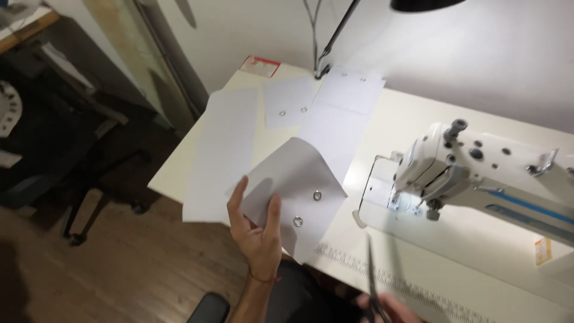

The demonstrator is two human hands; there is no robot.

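My left hand point(256, 230) holds up a white fabric piece point(299, 185) with two metal eyelets near its lower edge, thumb on top and fingers under it. My right hand point(385, 308) shows only at the bottom edge, closed on the handles of dark scissors point(372, 272) whose blades point up over the table edge. The fabric piece hangs above the near left part of the white sewing table point(406, 119).
A white sewing machine point(478, 173) stands at the right. More white fabric panels point(221, 149) and small eyelet pieces point(290, 101) lie at the table's left and back. A lamp arm point(335, 36) rises behind. A printed ruler strip point(394, 278) runs along the front edge. Dark chair and wooden floor at left.
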